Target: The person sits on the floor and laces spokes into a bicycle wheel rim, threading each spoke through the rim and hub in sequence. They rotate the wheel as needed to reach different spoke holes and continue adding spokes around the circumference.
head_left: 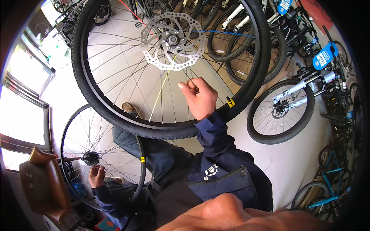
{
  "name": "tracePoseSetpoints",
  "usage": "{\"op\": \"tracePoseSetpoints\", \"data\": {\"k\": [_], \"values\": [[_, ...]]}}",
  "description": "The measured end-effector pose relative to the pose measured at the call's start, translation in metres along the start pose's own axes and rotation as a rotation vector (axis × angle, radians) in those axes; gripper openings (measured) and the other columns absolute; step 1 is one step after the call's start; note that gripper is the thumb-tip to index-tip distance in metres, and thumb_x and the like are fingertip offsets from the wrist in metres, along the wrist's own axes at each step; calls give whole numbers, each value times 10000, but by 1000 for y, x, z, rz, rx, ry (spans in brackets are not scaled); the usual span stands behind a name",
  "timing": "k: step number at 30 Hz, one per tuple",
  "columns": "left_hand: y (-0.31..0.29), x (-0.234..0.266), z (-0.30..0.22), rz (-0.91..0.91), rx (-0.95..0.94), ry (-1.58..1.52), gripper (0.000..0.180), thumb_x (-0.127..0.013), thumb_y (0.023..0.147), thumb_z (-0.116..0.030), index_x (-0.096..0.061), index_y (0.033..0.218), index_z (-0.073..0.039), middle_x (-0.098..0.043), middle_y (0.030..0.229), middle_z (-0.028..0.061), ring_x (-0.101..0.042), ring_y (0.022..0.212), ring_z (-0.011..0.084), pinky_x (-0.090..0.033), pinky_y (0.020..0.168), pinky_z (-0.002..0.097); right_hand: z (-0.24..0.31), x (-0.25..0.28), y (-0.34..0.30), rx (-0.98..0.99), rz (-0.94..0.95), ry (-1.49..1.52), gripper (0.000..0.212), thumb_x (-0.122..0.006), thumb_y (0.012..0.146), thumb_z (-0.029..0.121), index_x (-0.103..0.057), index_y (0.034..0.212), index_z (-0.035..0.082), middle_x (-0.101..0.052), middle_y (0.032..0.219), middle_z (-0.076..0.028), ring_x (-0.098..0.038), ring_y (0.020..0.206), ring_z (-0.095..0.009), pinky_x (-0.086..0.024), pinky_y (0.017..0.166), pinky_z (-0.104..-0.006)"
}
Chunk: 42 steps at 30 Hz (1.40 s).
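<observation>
"Grip?"
"My right hand (198,99) is curled before the tyred wheel (162,133); whether it pinches spokes (161,91), I can't tell. Left hand (96,176), fingertips bunched by the bare wheel (143,169)'s hub (91,158): likewise."
"Advice?"
"I'd probe gently, fingers off the disc (147,50)."

The larger wheel (154,132) stands across the upper middle, a brake disc (198,38) at its hub. The right hand (201,98) is in front of its spokes, below the disc and slightly right, the forearm crossing the tyre. Lower left, partly behind it, is the second wheel (143,169), with the left hand (96,176) just below its hub (91,158). Between the larger wheel's spokes (low, left of middle) a shoe (131,109) shows behind. A chair (42,184) is at lower left, windows (21,115) above it. Bicycles (295,86) stand along the right side, others behind the larger wheel's upper right
</observation>
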<state>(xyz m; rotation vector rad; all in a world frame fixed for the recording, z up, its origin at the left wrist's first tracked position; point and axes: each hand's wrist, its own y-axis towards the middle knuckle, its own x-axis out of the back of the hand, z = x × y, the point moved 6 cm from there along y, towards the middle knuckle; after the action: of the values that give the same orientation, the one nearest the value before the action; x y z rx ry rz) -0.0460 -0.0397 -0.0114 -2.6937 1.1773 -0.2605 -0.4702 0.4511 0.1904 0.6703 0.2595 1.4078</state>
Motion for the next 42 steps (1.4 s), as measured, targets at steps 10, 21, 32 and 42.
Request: {"op": "tracePoseSetpoints", "data": {"k": [10,21,32,42], "values": [[0,-4,1,-55,-22,54,176,-828,1035,-95,-661,982,-86,-655,834,-15,-556,658,76,-434,573,269,-27,-10,5,-9,-5,-41,282,-941,950,205,-695,908,74,-659,720,-40,-587,614,-164,-531,622,-350],[-33,-47,-41,-36,12,-71,259,-895,995,-105,-692,1103,13,-760,974,59,-736,852,134,-602,769,284,-214,-14,47,-56,94,-628,501,-874,969,560,-789,902,71,-768,799,-98,-698,719,-292,-580,733,-450],[-38,-60,-50,-8,59,-173,349,-908,999,-109,-679,1221,33,-764,1002,44,-746,913,97,-628,848,256,-441,-80,-52,-270,457,-866,619,-787,964,651,-829,902,36,-814,857,-186,-755,798,-417,-576,775,-539],[-43,-62,-58,-42,107,-199,324,-923,974,-75,-684,1166,27,-765,1008,50,-749,932,108,-626,885,265,-483,-133,-152,-448,554,-896,587,-700,1049,565,-858,896,21,-857,879,-121,-808,832,-329,-611,807,-472]]}}
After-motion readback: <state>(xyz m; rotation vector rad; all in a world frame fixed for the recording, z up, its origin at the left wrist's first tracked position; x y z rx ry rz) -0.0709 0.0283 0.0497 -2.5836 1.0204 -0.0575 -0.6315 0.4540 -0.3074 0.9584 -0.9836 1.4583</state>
